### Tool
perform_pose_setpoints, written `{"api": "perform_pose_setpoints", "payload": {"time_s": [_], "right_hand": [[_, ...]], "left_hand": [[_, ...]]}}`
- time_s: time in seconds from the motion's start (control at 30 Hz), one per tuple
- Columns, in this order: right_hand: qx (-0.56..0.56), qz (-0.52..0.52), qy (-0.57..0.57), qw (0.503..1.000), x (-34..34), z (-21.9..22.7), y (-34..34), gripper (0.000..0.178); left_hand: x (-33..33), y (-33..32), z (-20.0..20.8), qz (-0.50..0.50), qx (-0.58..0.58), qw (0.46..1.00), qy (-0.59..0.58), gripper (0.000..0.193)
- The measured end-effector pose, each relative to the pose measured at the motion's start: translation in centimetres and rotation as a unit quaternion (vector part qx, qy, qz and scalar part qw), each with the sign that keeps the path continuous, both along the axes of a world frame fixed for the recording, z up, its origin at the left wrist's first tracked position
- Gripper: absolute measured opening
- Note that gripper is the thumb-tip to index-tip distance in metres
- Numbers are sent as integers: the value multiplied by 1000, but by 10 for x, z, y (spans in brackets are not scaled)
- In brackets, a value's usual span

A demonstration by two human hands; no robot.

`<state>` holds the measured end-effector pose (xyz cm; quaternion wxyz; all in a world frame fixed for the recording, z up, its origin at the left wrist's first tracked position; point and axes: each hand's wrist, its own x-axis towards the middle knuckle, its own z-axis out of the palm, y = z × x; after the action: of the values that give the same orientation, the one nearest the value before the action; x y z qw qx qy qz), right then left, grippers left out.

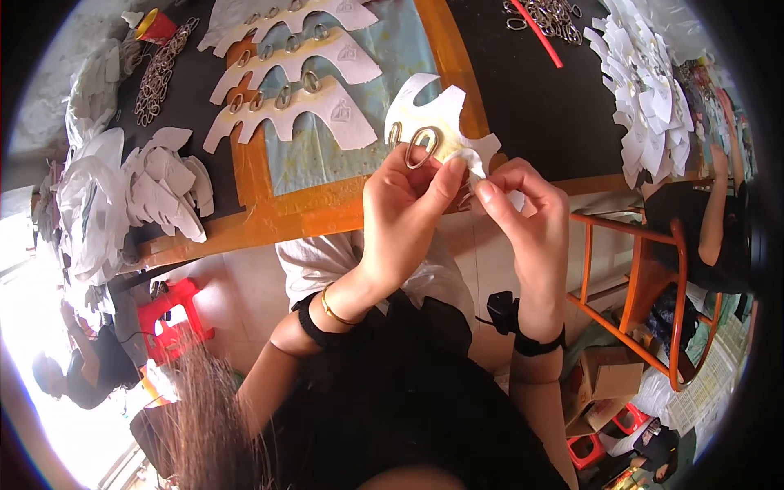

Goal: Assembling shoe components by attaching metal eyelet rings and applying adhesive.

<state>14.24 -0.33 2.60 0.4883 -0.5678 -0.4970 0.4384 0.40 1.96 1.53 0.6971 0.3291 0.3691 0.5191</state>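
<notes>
Over the table's near edge, both hands hold one white scalloped piece (441, 116) with a yellowish patch. Two oval metal rings sit on its left part, the larger ring (423, 148) by my left fingers. My left hand (398, 214) pinches its lower edge between thumb and fingers. Thumb and forefinger of my right hand (531, 214) close at a small folded white tab (470, 162) on the right. The fingers partly hide this tab. Beyond the left hand lie rows of similar white pieces (353, 117) with metal rings along them.
A blue sheet (322, 173) edged with brown tape covers part of the black table (523, 122). White cutouts (167, 184) are heaped at left and white pieces (645, 98) at right. Ring piles (166, 77) and a red stick (537, 34) lie farther back. A wooden chair (678, 310) stands right; people sit nearby.
</notes>
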Motion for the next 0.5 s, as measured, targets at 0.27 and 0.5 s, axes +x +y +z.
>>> {"api": "perform_pose_setpoints", "payload": {"time_s": [0.27, 0.5], "right_hand": [[-2, -11, 39, 999, 6, 8, 4, 14], [91, -53, -88, 991, 16, 23, 3, 13]], "left_hand": [[-6, 7, -1, -99, -80, 992, -25, 16], [-9, 4, -3, -111, -100, 986, -78, 17]]}}
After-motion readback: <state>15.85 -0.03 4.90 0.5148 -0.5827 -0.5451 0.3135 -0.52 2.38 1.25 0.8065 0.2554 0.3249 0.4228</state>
